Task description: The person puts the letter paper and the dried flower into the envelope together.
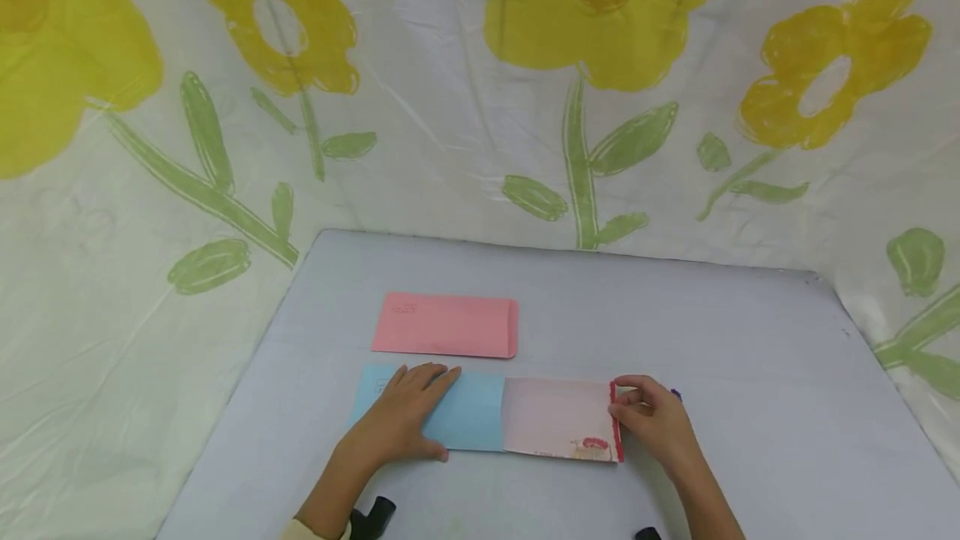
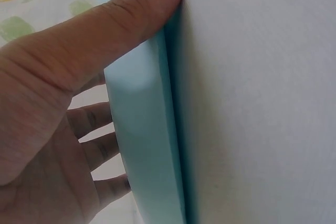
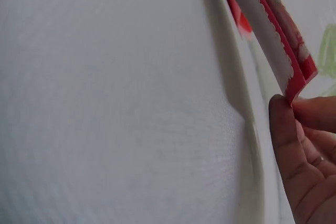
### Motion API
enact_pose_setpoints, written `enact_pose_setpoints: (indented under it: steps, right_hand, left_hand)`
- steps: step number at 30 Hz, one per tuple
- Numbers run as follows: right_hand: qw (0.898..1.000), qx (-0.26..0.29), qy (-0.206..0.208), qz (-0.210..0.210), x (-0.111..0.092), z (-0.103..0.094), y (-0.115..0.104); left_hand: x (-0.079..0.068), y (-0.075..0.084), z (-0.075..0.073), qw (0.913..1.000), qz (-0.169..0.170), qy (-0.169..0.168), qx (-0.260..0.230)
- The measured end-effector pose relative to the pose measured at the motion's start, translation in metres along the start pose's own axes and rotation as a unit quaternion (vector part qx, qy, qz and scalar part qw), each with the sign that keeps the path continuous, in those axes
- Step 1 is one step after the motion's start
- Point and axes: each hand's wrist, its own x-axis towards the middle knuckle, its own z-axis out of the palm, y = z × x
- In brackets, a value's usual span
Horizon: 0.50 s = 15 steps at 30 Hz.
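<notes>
A light blue envelope [image 1: 472, 415] lies across the front of the table. From its right end extends a pale pink card [image 1: 558, 415] with a scalloped red edge [image 3: 278, 32] and a small red print near the bottom corner. My left hand [image 1: 408, 415] rests spread over the envelope's left half, the thumb [image 2: 131, 17] at its near edge. Between thumb and fingertips, my right hand [image 1: 656, 419] pinches the card's red edge. The part of the card inside the envelope is hidden.
A pink envelope [image 1: 446, 326] with small print in one corner lies just behind the blue one. The pale table [image 1: 712, 332] backs onto a white sheet [image 1: 435, 165] painted with yellow flowers. Black wrist gear [image 1: 375, 517] shows by the left wrist.
</notes>
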Motion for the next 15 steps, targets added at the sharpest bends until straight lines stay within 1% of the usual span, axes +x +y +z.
enact_pose_setpoints:
  steps: [12,15]
  right_hand:
    - [1.0,0.007,0.018,-0.006,0.0025,0.0011,-0.0016]
    - [1.0,0.018,0.02,-0.007,0.0029,0.0029,-0.0016]
  left_hand:
    - [-0.0006,0.0008,-0.0014,1.0,0.0,-0.002,-0.003]
    - [-0.0006,0.0009,-0.0014,1.0,0.001,-0.001,-0.002]
